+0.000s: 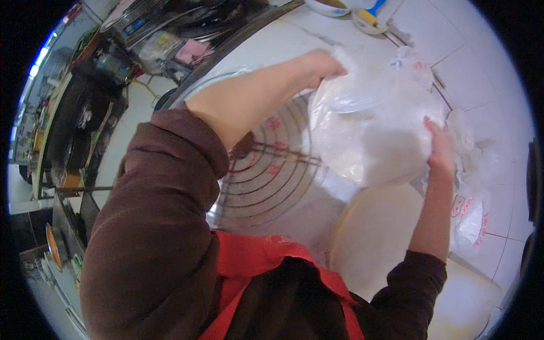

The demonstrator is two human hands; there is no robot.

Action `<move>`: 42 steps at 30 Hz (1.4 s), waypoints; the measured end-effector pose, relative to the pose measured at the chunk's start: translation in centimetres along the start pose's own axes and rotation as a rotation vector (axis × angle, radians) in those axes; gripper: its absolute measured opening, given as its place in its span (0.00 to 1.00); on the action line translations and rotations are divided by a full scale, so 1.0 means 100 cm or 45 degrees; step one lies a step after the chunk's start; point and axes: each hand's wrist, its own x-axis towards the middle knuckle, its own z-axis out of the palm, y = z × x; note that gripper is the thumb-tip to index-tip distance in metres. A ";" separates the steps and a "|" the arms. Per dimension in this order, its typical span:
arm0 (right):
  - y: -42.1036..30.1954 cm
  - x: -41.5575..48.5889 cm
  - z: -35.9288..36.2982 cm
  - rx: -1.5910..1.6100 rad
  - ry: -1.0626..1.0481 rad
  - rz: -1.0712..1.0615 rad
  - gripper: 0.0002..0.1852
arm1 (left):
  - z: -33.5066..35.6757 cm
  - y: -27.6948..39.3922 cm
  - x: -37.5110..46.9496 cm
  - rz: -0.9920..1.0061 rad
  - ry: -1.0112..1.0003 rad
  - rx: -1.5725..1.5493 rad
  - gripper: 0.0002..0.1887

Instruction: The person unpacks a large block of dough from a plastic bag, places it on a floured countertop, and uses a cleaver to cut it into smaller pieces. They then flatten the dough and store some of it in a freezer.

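Note:
A translucent white plastic bag (382,110) spreads over the far part of the counter. My left hand (325,68) reaches across and pinches the bag's far left edge. On the right side my right hand (440,146) grips the same plastic, its thumb on top. Something pale and flat shows through the film, but the plastic blurs what it is. Close to me, partly under the bag's near edge, lies a round cream cutting board (378,238). Left of the bag is a round wire rack (272,170) with concentric rings; red writing shows among them.
Beyond the bag stand a patterned bowl (329,7) and a small dish (369,22) holding a blue-handled brush (375,8). Crumpled plastic bags (469,221) lie along the tiled wall (480,102). A pale board (465,297) is at lower right. Dark cookware (199,25) sits at upper left.

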 end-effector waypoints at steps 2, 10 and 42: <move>-0.034 -0.032 0.007 0.341 -0.158 -0.015 0.26 | -0.015 0.026 -0.029 0.133 -0.045 0.042 0.14; -0.027 -0.189 0.100 0.636 0.026 0.250 0.33 | -0.184 0.039 -0.196 0.353 0.209 0.356 0.21; -0.049 -0.295 0.312 0.318 -0.910 0.022 0.26 | -0.426 -0.110 -0.381 -0.168 0.964 0.376 0.32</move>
